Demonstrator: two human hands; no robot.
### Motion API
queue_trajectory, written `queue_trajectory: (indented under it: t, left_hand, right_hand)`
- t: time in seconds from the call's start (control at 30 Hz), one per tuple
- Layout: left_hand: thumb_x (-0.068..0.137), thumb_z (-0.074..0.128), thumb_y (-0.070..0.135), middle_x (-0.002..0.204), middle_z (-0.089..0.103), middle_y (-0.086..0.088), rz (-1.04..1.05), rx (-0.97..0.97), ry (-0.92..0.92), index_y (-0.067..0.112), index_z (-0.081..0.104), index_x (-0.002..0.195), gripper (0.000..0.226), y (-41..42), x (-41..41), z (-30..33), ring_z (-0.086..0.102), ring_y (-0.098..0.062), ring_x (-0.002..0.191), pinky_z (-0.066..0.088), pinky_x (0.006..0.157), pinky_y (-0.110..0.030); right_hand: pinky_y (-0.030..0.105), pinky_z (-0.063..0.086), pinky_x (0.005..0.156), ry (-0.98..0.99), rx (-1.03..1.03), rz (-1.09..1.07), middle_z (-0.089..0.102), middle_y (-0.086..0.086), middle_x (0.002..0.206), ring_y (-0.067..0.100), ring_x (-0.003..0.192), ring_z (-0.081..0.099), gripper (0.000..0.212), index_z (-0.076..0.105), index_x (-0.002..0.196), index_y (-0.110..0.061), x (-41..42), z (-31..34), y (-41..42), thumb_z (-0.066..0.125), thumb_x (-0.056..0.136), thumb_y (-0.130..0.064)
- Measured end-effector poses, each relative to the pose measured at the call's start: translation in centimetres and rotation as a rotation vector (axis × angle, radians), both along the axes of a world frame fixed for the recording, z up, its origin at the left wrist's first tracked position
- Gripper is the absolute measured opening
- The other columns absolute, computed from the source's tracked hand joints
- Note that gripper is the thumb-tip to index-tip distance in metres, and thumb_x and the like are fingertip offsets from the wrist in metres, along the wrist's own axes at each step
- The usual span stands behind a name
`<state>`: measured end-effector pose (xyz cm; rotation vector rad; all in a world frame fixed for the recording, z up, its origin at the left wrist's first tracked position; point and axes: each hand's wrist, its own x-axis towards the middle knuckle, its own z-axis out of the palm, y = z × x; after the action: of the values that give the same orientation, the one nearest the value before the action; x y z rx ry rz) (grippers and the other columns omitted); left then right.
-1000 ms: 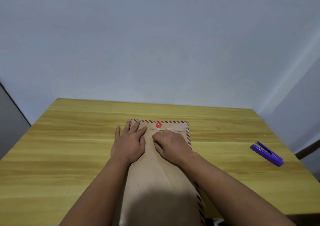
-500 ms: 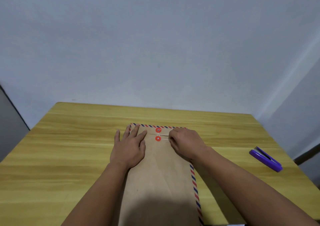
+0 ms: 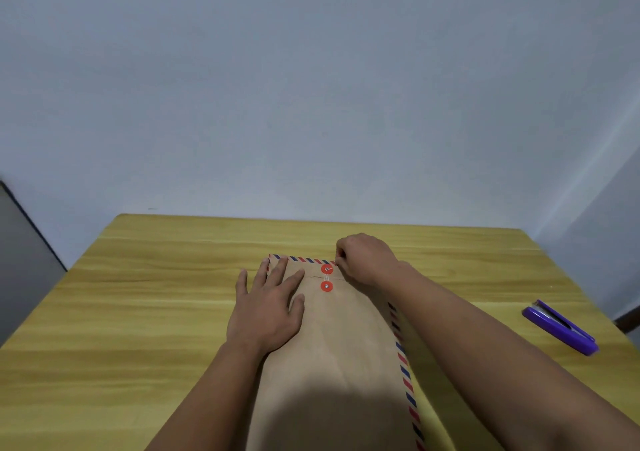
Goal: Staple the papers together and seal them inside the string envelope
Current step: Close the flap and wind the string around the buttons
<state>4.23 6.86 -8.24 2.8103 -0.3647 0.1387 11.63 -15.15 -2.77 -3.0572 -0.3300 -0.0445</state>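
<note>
A brown string envelope (image 3: 339, 346) with a red-and-blue striped border lies lengthwise on the wooden table, its flap folded down at the far end. Two red button discs (image 3: 326, 278) sit one above the other near the flap, with thin white string running between them. My left hand (image 3: 268, 312) rests flat with straight fingers on the envelope's upper left part. My right hand (image 3: 367, 260) hovers at the envelope's far right corner with fingers curled, pinching the string end just right of the upper disc. No loose papers are visible.
A purple stapler (image 3: 559, 327) lies on the table (image 3: 138, 312) at the right, close to that edge. A pale wall stands right behind the table's far edge. A grey surface borders the table's left side.
My right hand has moved from over the discs to the right and then farther away, drawing the string with it; both red discs now show. My left hand has stayed put.
</note>
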Motion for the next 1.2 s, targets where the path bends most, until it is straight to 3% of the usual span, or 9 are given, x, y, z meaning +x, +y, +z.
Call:
queue_trajectory:
  t: [0.3,0.6,0.73,0.87,0.97,1.1,1.2]
  left_hand:
    - [0.098,0.028,0.053,0.17,0.011,0.01,0.002,0.011,0.005,0.043,0.03,0.154,0.057,-0.1,-0.1,0.1,-0.003,-0.019,0.157,-0.004,0.124,-0.056]
    - [0.1,0.026,0.05,0.169,0.015,0.01,0.007,0.014,0.003,0.042,0.03,0.154,0.055,-0.2,-0.1,0.1,-0.002,-0.02,0.157,-0.003,0.123,-0.057]
    - [0.1,0.026,0.049,0.169,0.015,0.01,0.013,0.018,0.004,0.042,0.03,0.154,0.055,-0.2,0.0,0.1,0.0,-0.021,0.157,-0.001,0.123,-0.057]
    - [0.099,0.029,0.048,0.169,0.016,0.009,0.017,0.022,0.001,0.042,0.031,0.154,0.055,-0.3,0.1,0.1,0.002,-0.021,0.157,0.001,0.123,-0.058]
    - [0.099,0.028,0.048,0.169,0.014,0.01,0.017,0.023,0.009,0.042,0.029,0.155,0.056,-0.4,0.0,0.2,0.001,-0.021,0.157,0.0,0.123,-0.058]
    - [0.099,0.027,0.048,0.169,0.016,0.01,0.019,0.014,0.011,0.043,0.03,0.155,0.056,-0.3,0.0,0.1,0.002,-0.021,0.157,0.0,0.124,-0.058]
    - [0.099,0.027,0.049,0.169,0.017,0.01,0.019,0.005,0.009,0.042,0.031,0.155,0.056,-0.3,0.1,0.0,0.002,-0.021,0.157,-0.001,0.124,-0.057]
  right_hand:
    - [0.036,0.048,0.071,0.015,-0.09,0.07,0.071,0.005,0.108,0.03,0.099,0.066,0.02,0.069,0.103,-0.014,1.4,0.5,2.7,0.052,0.102,-0.026]
    - [0.035,0.041,0.071,0.003,-0.021,0.134,0.071,0.008,0.107,0.033,0.101,0.065,0.021,0.069,0.102,-0.013,-1.6,0.1,4.7,0.053,0.103,-0.027]
    - [0.037,0.05,0.076,0.009,0.092,0.045,0.074,0.006,0.104,0.031,0.099,0.067,0.019,0.073,0.098,-0.017,-4.0,-0.2,4.1,0.059,0.1,-0.03]
    - [0.04,0.057,0.081,0.051,0.368,-0.114,0.078,0.002,0.091,0.026,0.09,0.07,0.017,0.075,0.081,-0.018,-6.5,-1.3,4.2,0.07,0.094,-0.027]
    - [0.037,0.059,0.085,0.032,0.504,-0.175,0.081,0.002,0.094,0.022,0.09,0.073,0.014,0.084,0.09,-0.017,-8.3,-1.9,4.6,0.07,0.093,-0.022]
    - [0.03,0.055,0.099,-0.02,0.564,-0.209,0.081,0.002,0.112,0.02,0.106,0.074,0.023,0.083,0.111,-0.016,-9.7,-1.5,4.3,0.065,0.096,-0.013]
    - [0.027,0.053,0.097,-0.011,0.557,-0.273,0.08,0.005,0.117,0.023,0.111,0.072,0.027,0.081,0.116,-0.014,-9.8,-1.1,3.4,0.062,0.097,-0.01]
